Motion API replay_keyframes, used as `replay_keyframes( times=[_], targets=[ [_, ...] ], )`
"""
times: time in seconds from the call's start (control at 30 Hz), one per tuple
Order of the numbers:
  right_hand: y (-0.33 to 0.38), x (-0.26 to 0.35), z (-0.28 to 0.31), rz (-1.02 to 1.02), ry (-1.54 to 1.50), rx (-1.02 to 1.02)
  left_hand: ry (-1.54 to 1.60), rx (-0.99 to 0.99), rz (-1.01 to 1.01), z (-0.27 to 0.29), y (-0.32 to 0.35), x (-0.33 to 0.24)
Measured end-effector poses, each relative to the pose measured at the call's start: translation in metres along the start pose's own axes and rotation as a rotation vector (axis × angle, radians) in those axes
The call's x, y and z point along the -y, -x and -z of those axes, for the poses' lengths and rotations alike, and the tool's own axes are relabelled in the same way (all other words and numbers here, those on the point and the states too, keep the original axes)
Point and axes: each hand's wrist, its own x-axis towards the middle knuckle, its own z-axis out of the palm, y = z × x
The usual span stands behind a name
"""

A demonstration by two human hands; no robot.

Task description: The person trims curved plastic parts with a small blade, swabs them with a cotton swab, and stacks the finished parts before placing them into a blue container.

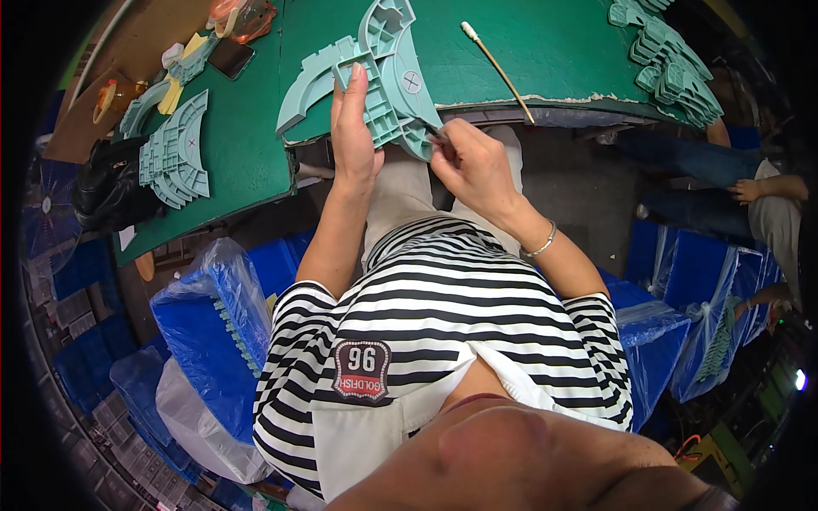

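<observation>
My left hand grips a pale green moulded plastic part, curved and ribbed with a round marked disc on it. The part is held tilted at the near edge of the green table. My right hand is closed in a pinch on a small dark tool, whose tip meets the part's lower right edge. Its exact kind is mostly hidden by my fingers. Behind my left hand, another curved green plastic part lies on the table.
More green parts are stacked at left and far right. A white-tipped wooden stick lies beyond my right hand. A phone and black bag are at left. Plastic-lined blue bins flank me; a co-worker's hand shows at right.
</observation>
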Motion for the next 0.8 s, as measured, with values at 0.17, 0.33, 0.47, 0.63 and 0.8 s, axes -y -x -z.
replay_keyframes(
  times=[0.17,0.33,0.47,0.63,0.8],
  targets=[
    [0.010,-0.011,0.032,-0.251,-0.116,-0.134,0.123,0.051,0.006,0.009,0.002,-0.007],
    [0.028,-0.032,0.055,-0.393,-0.162,-0.209,0.212,0.094,0.011,0.014,0.001,-0.008],
    [0.030,-0.042,0.062,-0.428,-0.169,-0.311,0.323,0.127,0.015,0.019,-0.005,-0.004],
    [-0.003,-0.072,0.072,-0.359,0.263,-0.223,0.507,0.217,0.090,0.028,-0.007,-0.006],
    [-0.033,-0.127,0.046,-0.093,0.595,-0.120,0.331,0.065,0.032,0.021,0.010,-0.017]
  ],
)
